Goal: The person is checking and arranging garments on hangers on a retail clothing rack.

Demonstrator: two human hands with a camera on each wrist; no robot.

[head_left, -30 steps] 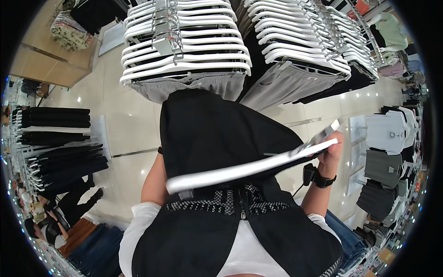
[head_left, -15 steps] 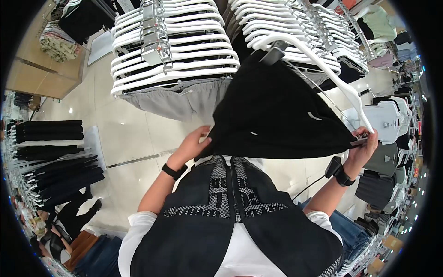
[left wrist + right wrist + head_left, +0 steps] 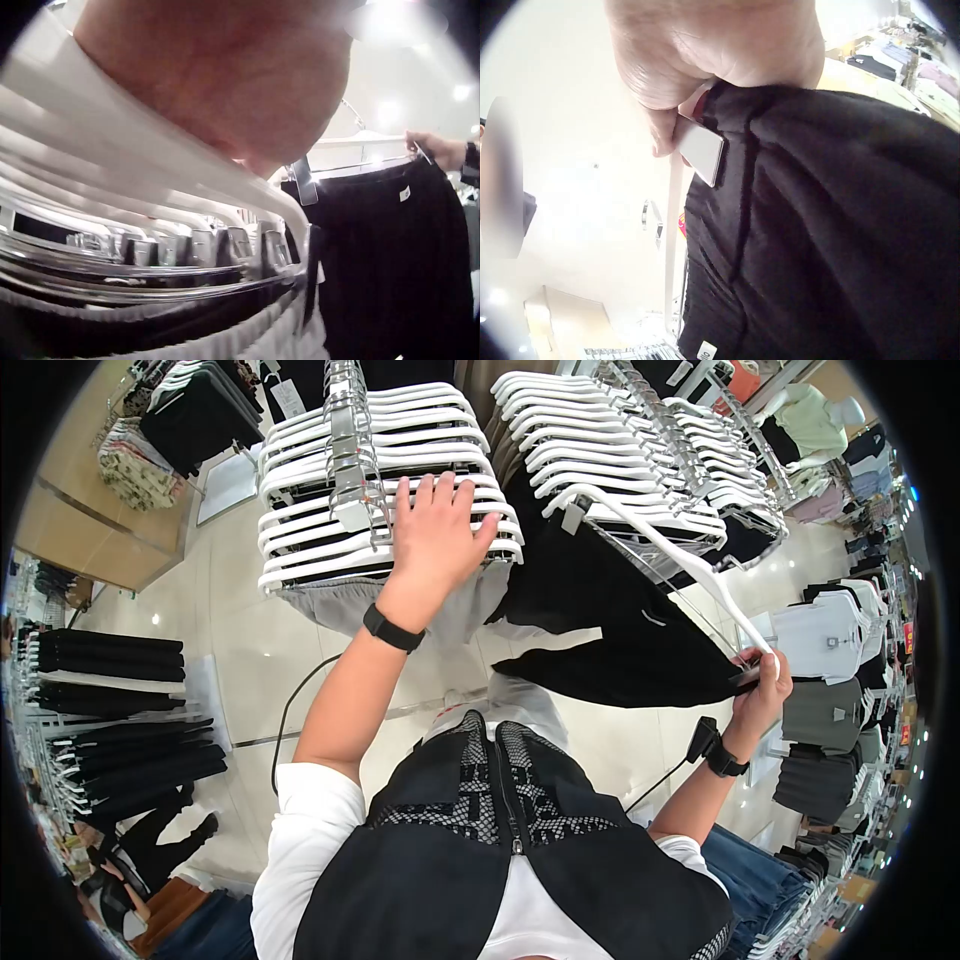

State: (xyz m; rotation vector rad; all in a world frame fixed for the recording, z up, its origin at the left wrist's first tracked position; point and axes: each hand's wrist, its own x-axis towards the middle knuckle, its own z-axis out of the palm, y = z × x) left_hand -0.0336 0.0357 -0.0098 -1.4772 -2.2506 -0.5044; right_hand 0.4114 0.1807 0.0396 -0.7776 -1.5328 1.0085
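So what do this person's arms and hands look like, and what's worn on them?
The left hand and right hand wear no gloves. There is a black left wristband and a black right wristband. Beside the right one sits a small black box with a thin dark cable. The white sleeves are short.

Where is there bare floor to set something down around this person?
Open floor lies between the dark garments at far left and the grey trousers; a smaller patch shows between the black garment and the vest. Crowded: both rows of white hangers, the left grip over one.
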